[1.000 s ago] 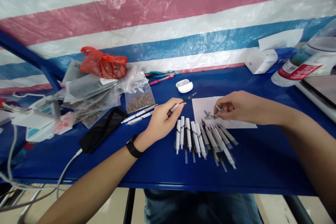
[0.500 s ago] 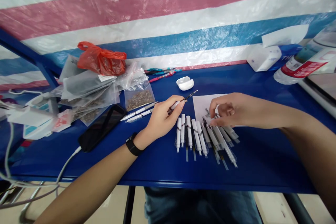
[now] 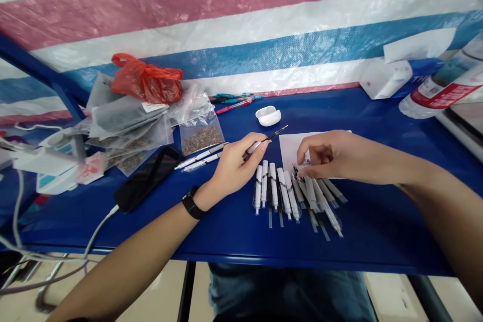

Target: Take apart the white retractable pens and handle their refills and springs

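Observation:
My left hand (image 3: 241, 160) is closed around a white pen (image 3: 254, 147), and a dark refill tip points out of its front end to the upper right. My right hand (image 3: 320, 155) hovers at the paper with thumb and fingers curled together. Something small and pale shows by its fingertips, too unclear to name. Below it lie several white pen barrels (image 3: 284, 192) side by side, with thin refills (image 3: 325, 230) among them. Two assembled white pens (image 3: 199, 157) rest left of my left hand. A white sheet of paper (image 3: 287, 147) lies partly under my right hand.
Behind my hands sit an open white earbud case (image 3: 268, 116) and coloured pens (image 3: 236, 104). On the left are plastic bags (image 3: 204, 133), a red bag (image 3: 149, 80) and a phone (image 3: 147, 181) on a cable. A bottle (image 3: 433, 91) and tissue pack (image 3: 388, 79) stand right.
My right hand has shifted slightly left and its fingertips are drawn closer together above the pen parts. The left hand keeps the pen almost in place. The view has tilted slightly.

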`<act>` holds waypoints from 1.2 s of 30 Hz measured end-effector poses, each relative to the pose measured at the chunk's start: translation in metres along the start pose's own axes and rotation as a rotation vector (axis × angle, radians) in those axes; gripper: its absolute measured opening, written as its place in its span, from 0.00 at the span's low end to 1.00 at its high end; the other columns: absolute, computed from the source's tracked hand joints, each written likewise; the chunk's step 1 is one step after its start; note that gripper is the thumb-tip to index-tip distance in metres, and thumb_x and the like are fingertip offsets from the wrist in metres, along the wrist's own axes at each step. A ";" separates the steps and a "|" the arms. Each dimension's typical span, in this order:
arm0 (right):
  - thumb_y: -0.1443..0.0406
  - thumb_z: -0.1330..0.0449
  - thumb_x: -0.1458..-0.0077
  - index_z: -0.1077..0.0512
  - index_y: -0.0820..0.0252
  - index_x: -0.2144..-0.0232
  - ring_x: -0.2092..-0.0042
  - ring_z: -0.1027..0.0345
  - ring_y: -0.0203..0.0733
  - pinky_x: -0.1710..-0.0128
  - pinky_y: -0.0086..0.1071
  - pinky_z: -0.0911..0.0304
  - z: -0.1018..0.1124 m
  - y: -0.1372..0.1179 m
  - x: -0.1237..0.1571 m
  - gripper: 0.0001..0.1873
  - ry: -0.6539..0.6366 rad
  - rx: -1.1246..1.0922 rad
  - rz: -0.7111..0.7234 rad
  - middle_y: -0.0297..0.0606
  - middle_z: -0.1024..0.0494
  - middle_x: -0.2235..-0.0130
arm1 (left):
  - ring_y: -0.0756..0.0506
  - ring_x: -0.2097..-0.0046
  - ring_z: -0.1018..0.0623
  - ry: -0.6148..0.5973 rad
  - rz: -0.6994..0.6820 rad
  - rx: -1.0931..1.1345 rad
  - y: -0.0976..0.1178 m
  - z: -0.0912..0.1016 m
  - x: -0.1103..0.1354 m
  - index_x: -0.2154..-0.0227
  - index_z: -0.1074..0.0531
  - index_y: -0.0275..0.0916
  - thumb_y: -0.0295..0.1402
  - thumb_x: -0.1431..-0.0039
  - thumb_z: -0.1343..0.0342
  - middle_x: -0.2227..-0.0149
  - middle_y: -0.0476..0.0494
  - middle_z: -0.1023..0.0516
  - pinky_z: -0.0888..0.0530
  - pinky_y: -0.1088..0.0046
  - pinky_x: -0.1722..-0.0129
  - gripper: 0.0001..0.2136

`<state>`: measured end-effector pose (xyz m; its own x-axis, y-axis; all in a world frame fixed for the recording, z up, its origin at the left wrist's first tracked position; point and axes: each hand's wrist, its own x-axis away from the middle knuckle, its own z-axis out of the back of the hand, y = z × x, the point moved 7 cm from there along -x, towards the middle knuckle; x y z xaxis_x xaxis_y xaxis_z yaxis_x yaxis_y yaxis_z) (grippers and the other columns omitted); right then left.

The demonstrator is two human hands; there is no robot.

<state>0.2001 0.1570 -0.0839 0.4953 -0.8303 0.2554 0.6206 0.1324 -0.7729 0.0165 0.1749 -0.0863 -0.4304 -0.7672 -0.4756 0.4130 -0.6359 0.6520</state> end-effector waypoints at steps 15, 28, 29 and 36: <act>0.50 0.32 0.48 0.21 0.54 0.67 0.74 0.35 0.36 0.75 0.30 0.45 0.006 0.002 0.002 0.15 0.002 0.021 0.041 0.32 0.25 0.75 | 0.54 0.77 0.36 0.002 -0.025 -0.004 0.000 -0.001 0.001 0.59 0.26 0.38 0.36 0.28 0.50 0.73 0.52 0.28 0.39 0.79 0.77 0.10; 0.49 0.29 0.48 0.22 0.56 0.74 0.76 0.36 0.35 0.76 0.31 0.40 0.011 -0.018 -0.002 0.18 0.646 -0.400 0.283 0.34 0.24 0.75 | 0.56 0.78 0.35 -0.004 -0.148 -0.061 0.029 -0.004 0.008 0.60 0.28 0.37 0.32 0.29 0.48 0.75 0.55 0.29 0.39 0.80 0.77 0.06; 0.50 0.29 0.48 0.23 0.56 0.75 0.76 0.36 0.34 0.75 0.32 0.40 0.017 -0.016 0.001 0.17 0.712 -0.420 0.291 0.33 0.25 0.75 | 0.56 0.78 0.35 -0.013 -0.137 -0.062 0.027 -0.004 0.007 0.61 0.28 0.38 0.32 0.29 0.49 0.75 0.55 0.29 0.39 0.80 0.77 0.07; 0.57 0.28 0.49 0.28 0.56 0.81 0.76 0.42 0.33 0.73 0.34 0.47 0.056 0.005 0.012 0.18 0.812 -0.558 0.265 0.33 0.29 0.78 | 0.55 0.81 0.37 -0.128 -0.060 -0.165 0.015 0.001 0.004 0.60 0.27 0.38 0.31 0.29 0.49 0.81 0.58 0.36 0.42 0.78 0.77 0.07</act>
<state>0.2434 0.1777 -0.0519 -0.1153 -0.9547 -0.2743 0.0764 0.2668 -0.9607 0.0206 0.1624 -0.0778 -0.5521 -0.7171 -0.4254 0.5044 -0.6935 0.5145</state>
